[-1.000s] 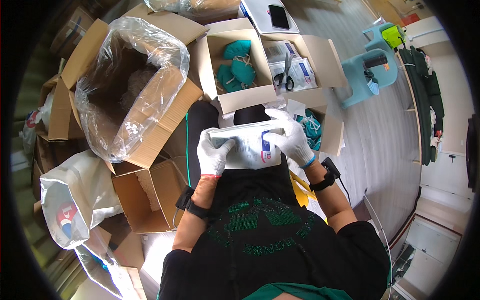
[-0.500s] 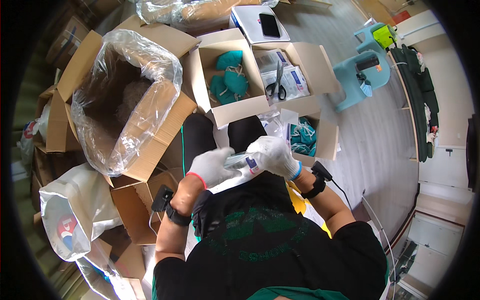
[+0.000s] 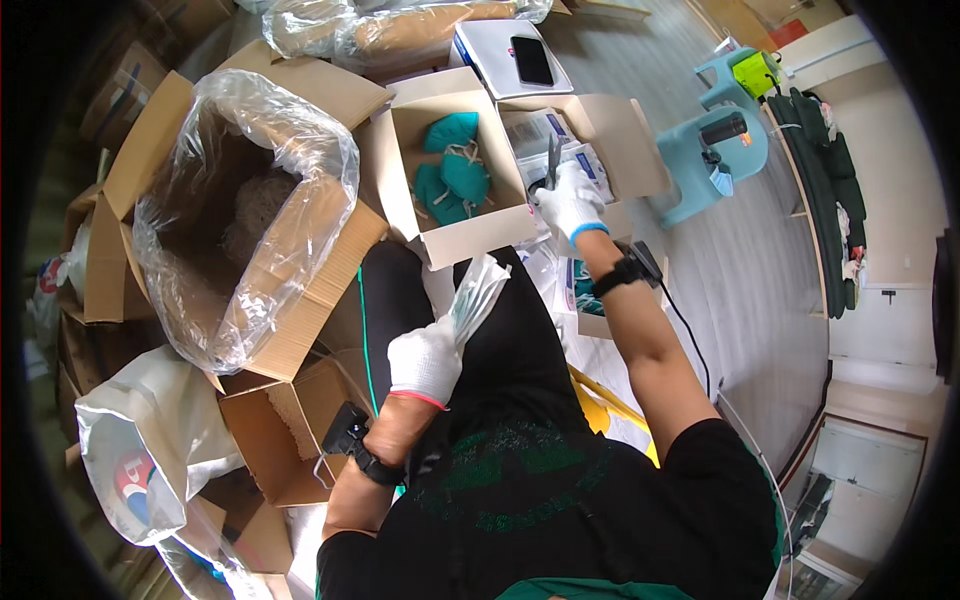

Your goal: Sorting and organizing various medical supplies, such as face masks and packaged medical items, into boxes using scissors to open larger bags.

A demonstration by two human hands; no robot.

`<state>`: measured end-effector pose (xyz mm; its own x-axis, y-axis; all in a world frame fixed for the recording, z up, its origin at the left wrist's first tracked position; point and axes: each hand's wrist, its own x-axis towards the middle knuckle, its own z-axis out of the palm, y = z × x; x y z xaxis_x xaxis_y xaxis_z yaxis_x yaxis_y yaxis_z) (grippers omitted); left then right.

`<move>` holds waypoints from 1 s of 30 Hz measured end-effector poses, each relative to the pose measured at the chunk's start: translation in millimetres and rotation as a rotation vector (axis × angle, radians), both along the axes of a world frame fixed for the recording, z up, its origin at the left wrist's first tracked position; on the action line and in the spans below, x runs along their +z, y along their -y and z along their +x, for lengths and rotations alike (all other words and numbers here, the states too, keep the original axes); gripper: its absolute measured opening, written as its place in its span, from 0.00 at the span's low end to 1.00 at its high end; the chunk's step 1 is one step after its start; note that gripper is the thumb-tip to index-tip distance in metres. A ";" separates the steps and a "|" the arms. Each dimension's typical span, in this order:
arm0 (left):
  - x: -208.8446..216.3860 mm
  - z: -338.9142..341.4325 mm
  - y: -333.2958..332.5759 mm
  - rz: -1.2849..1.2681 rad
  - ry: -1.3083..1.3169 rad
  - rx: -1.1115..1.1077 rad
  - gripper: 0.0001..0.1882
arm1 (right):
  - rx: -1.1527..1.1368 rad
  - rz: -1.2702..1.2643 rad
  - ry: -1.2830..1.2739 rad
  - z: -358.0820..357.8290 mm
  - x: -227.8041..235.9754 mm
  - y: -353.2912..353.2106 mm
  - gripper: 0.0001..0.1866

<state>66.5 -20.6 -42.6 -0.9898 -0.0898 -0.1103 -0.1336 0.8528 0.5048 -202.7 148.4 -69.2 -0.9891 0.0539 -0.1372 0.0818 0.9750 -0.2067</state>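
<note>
My left hand, in a white knit glove, is closed around a bunch of clear plastic packets above my lap. The packets stick up from the fist, edges fanned toward the box ahead. Reaching forward, my gloved right hand is closed at the handles of a pair of dark scissors, blades pointing away from me. It is over a carton of flat white packets with blue labels. Beside this carton, an open box holds several teal cup-shaped masks.
To the left stands a large cardboard box lined with clear plastic, near a white sack. A smaller carton with teal masks sits below my right forearm. A phone lies on a white box; blue stools stand right.
My right hand has let go of the packets and moved forward to the scissors, which now stand more upright. My left hand keeps the packets and has turned them upward.
</note>
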 end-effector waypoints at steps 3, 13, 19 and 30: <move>12.0 -5.4 3.8 -0.353 -0.162 -0.028 0.10 | -0.023 0.086 0.053 -22.8 -34.4 6.2 0.31; -7.9 -16.6 38.3 -0.769 -0.209 0.061 0.08 | -0.212 -0.342 0.240 -63.7 -42.1 -23.6 0.12; -17.3 -28.8 45.6 -0.814 -0.220 0.092 0.11 | -0.010 -1.629 0.588 12.8 16.4 -13.5 0.05; -16.5 -70.5 29.1 -0.845 -0.233 0.073 0.10 | 0.310 -1.136 0.714 152.3 62.3 0.5 0.16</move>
<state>-4.0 -49.7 -59.1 -0.9675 -0.1139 0.2257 -0.1745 0.9469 -0.2702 -50.5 147.9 -6.9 -0.6369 -0.6361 -0.4357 0.3182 0.2979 -0.9000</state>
